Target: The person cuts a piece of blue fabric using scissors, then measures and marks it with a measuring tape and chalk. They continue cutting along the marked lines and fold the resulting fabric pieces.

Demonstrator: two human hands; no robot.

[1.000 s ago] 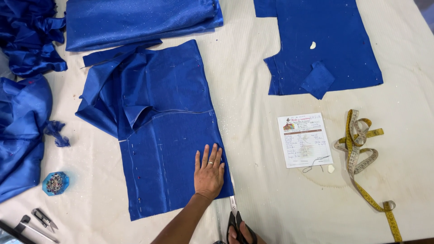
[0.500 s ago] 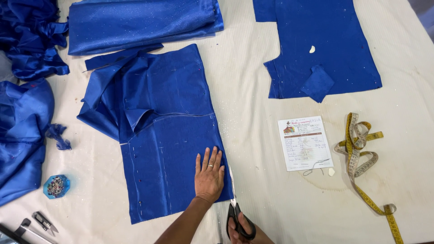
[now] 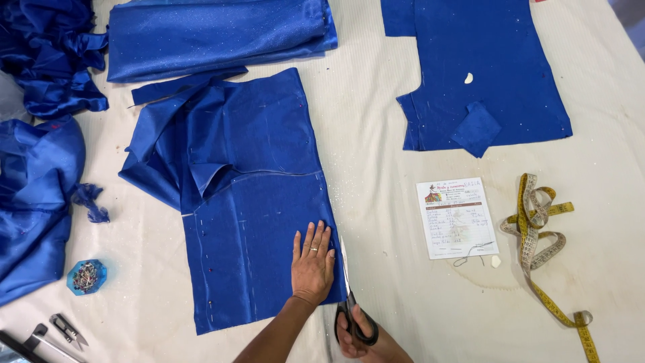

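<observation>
My left hand (image 3: 312, 263) lies flat, fingers spread, on the lower right part of a blue satin fabric piece (image 3: 255, 195) spread on a cream work table (image 3: 376, 161). My right hand (image 3: 366, 337) grips black-handled scissors (image 3: 351, 302), whose blades run along the fabric's right edge beside my left hand. The upper left of the fabric piece is folded over in loose layers.
A folded blue fabric stack (image 3: 215, 33) lies at the top; more blue cloth (image 3: 33, 175) bunches at the left. A second cut blue piece (image 3: 490, 74) is at top right. A printed card (image 3: 457, 216), yellow tape measure (image 3: 544, 235), blue pin holder (image 3: 86, 276) and small snips (image 3: 67, 329) lie around.
The scissors and my right hand have moved up along the fabric's right edge. My left hand stays pressed on the cloth. The view has shifted slightly downward.
</observation>
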